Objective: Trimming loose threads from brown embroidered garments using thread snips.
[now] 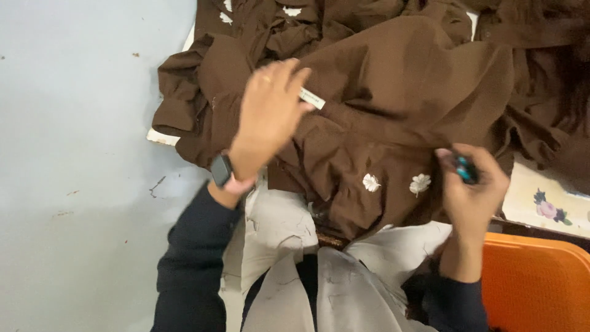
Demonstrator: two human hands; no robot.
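Note:
A large brown garment (393,92) with small white leaf embroideries (371,182) lies heaped over a table and my lap. My left hand (270,114) pinches the cloth beside a small white label (312,98); a dark watch (222,170) sits on that wrist. My right hand (470,184) is closed around a small teal and black tool (465,169) at the garment's lower right edge; what kind of tool it is cannot be told.
A pale blue floor (80,154) fills the left. An orange plastic chair (538,283) stands at the lower right. A cream table surface with a flower print (547,206) shows under the cloth. My legs wear light grey trousers (344,289).

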